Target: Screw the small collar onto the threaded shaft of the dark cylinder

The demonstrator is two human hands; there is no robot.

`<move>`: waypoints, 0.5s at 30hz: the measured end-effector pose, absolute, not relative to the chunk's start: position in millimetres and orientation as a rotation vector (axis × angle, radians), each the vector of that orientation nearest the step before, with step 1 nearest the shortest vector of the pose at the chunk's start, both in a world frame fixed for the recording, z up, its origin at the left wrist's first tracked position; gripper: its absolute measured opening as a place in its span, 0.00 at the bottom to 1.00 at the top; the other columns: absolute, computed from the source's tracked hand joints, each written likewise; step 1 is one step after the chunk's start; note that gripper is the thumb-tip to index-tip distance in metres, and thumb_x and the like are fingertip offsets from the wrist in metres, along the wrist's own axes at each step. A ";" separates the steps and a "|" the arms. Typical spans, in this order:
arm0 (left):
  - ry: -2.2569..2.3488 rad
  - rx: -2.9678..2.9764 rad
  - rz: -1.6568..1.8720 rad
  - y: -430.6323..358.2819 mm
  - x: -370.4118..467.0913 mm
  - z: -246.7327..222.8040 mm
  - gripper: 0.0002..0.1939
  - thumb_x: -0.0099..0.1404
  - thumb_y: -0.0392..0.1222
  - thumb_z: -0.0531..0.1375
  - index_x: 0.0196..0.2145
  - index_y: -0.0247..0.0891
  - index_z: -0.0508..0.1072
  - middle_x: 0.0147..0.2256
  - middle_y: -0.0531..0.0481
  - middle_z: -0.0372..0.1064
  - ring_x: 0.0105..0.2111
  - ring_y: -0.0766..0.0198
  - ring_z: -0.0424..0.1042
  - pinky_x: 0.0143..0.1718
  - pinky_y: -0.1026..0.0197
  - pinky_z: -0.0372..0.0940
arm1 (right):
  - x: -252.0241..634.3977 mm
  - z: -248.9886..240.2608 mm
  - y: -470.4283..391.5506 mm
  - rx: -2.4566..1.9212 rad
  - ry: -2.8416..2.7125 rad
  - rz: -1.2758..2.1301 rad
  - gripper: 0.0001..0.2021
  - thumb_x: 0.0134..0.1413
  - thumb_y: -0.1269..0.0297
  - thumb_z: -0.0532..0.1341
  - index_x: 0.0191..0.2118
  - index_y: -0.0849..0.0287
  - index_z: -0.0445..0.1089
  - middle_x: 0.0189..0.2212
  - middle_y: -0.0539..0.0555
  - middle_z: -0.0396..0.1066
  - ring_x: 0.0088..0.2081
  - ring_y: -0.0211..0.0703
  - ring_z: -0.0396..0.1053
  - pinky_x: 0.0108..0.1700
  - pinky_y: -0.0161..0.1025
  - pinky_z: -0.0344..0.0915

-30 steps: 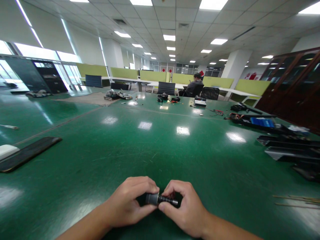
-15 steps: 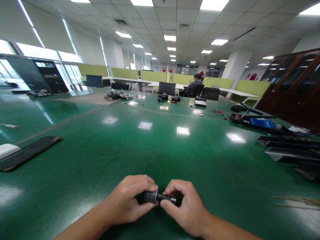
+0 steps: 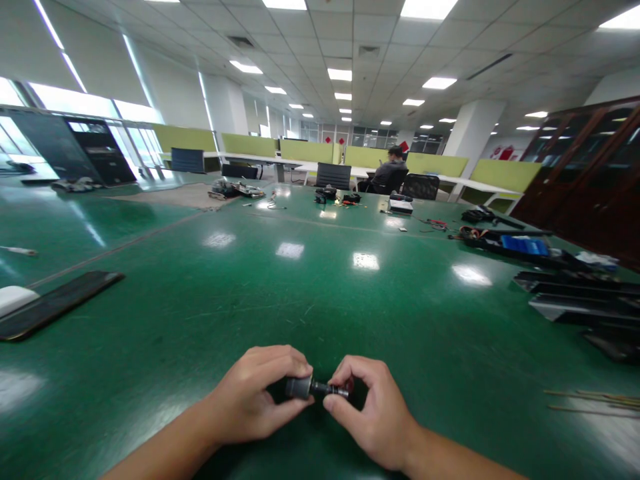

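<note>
Shifted slightly left, the dark cylindrical part point(image 3: 299, 387) bares more of its thin shaft point(image 3: 321, 388) between the hands. The left hand point(image 3: 253, 395) pinches its thick end, the right hand point(image 3: 376, 412) near the shaft's tip, at the glossy counter's point(image 3: 300, 300) near side. So short a hold on the shaft could let the fingers slip, and the part might roll away.

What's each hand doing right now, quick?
Left hand: closed on the dark cylinder.
Right hand: fingertips pinching the thin ribbed shaft sticking out of it.
</note>
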State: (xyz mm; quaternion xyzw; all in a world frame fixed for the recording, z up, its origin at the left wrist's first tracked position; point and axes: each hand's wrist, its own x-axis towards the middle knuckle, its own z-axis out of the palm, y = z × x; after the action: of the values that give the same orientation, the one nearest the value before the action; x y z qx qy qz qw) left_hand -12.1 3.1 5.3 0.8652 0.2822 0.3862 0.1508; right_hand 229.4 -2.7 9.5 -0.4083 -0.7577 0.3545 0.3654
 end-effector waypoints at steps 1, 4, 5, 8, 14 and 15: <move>0.805 2.485 1.115 3.1 -12.3 5.3 0.18 0.59 0.30 0.67 0.46 0.39 0.71 0.38 0.46 0.75 0.38 0.64 0.75 0.39 0.62 0.68 | 229.6 9.5 -2.9 -1.048 -1.947 0.916 0.03 0.51 0.68 0.66 0.29 0.59 0.71 0.25 0.49 0.70 0.29 0.42 0.67 0.34 0.38 0.60; 0.803 2.485 1.131 2.7 -12.3 5.4 0.18 0.59 0.30 0.67 0.46 0.38 0.71 0.38 0.47 0.74 0.37 0.64 0.75 0.38 0.63 0.68 | 229.9 10.1 -3.0 -1.040 -1.936 0.914 0.04 0.51 0.68 0.66 0.29 0.59 0.71 0.25 0.49 0.70 0.29 0.42 0.67 0.34 0.38 0.60; 0.811 2.489 1.139 2.6 -12.1 5.5 0.18 0.59 0.30 0.68 0.46 0.38 0.71 0.38 0.47 0.75 0.37 0.64 0.75 0.38 0.63 0.68 | 230.0 10.3 -2.9 -1.038 -1.931 0.912 0.04 0.51 0.68 0.66 0.29 0.59 0.71 0.24 0.50 0.70 0.29 0.42 0.67 0.34 0.38 0.60; 0.821 2.514 1.181 2.7 -11.8 6.1 0.18 0.59 0.31 0.68 0.45 0.38 0.72 0.38 0.47 0.75 0.37 0.65 0.75 0.38 0.63 0.68 | 230.1 10.8 -2.5 -1.040 -1.923 0.910 0.03 0.51 0.68 0.66 0.29 0.59 0.72 0.24 0.50 0.70 0.29 0.42 0.67 0.34 0.38 0.60; 0.802 2.521 1.185 5.2 -11.5 7.8 0.17 0.59 0.29 0.68 0.45 0.37 0.72 0.38 0.47 0.75 0.38 0.65 0.75 0.39 0.64 0.69 | 230.8 12.1 -2.0 -1.046 -1.911 0.928 0.03 0.50 0.69 0.66 0.29 0.59 0.72 0.24 0.50 0.70 0.28 0.42 0.68 0.34 0.38 0.61; 0.803 2.521 1.189 5.4 -11.5 7.9 0.17 0.59 0.29 0.68 0.45 0.37 0.72 0.39 0.47 0.75 0.39 0.65 0.75 0.40 0.64 0.69 | 230.9 12.1 -1.8 -1.045 -1.909 0.929 0.03 0.50 0.69 0.65 0.29 0.59 0.72 0.24 0.50 0.70 0.28 0.42 0.68 0.34 0.38 0.61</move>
State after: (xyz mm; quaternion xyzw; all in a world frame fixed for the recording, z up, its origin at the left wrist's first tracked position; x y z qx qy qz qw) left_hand -11.5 5.4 7.9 0.8629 0.2747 0.4068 0.1201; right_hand 230.9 -1.8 12.1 -0.4089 -0.7470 0.3635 0.3778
